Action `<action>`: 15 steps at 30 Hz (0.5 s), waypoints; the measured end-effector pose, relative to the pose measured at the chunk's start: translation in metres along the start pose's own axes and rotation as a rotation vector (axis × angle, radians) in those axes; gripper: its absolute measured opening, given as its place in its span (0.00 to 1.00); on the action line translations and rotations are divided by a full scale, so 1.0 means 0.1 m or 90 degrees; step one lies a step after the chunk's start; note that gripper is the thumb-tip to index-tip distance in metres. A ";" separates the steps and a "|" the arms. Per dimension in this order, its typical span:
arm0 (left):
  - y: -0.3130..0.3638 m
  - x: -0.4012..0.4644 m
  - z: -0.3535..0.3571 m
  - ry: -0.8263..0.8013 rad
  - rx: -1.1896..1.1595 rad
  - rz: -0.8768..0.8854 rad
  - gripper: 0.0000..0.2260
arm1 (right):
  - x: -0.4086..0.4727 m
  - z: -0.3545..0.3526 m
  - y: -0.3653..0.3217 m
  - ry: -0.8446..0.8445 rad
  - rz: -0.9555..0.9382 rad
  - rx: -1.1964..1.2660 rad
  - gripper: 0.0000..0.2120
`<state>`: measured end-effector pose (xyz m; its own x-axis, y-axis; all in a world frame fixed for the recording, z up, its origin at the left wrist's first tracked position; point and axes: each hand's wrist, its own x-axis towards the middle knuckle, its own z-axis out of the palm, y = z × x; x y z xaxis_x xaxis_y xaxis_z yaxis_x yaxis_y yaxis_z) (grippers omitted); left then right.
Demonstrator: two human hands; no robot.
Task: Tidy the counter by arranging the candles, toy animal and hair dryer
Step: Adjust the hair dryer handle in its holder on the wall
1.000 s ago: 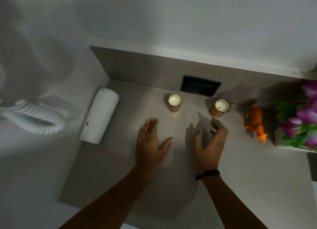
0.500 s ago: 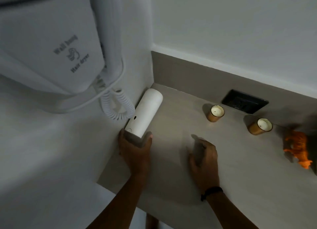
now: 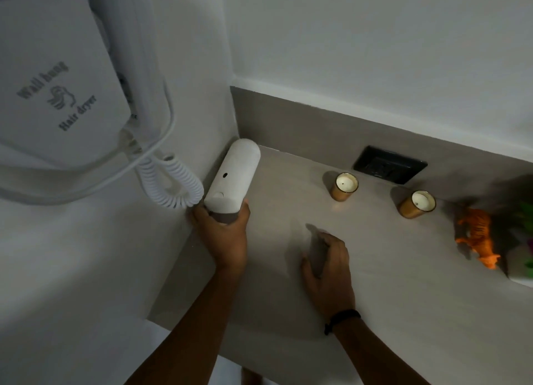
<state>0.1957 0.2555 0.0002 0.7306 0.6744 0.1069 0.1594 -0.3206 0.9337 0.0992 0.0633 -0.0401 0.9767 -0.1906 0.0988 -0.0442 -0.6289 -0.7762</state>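
Left hand wrapped round near end of hair dryer handset, which lies on tabletop in left corner against wall, coiled cord alongside. Right hand loosely curled, holding nothing. Handset prob light, rigid, smooth plastic w/ springy cord; best taken mid-body. Two glass candles, toy tiger farther right, fragile glass

2 candles, 1 toy tiger, 1 hair dryer.
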 end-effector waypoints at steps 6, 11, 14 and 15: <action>0.69 0.20 0.41 -0.030 -0.188 0.000 0.38 | -0.01 0.02 0.01 0.002 -0.007 -0.035 0.28; 1.03 0.47 0.82 -0.012 -0.190 0.101 0.37 | 0.05 0.08 0.00 -0.048 0.001 -0.293 0.38; 1.06 0.57 0.98 -0.001 -0.187 0.123 0.36 | 0.07 0.14 -0.01 -0.077 -0.012 -0.370 0.40; 1.05 0.59 1.03 -0.002 -0.187 0.127 0.35 | 0.08 0.15 -0.01 -0.081 -0.009 -0.380 0.40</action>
<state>0.3238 0.1928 0.0697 0.7297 0.6162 0.2962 -0.1833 -0.2410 0.9531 0.1099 0.0740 -0.0482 0.9938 -0.1109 0.0018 -0.1057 -0.9516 -0.2885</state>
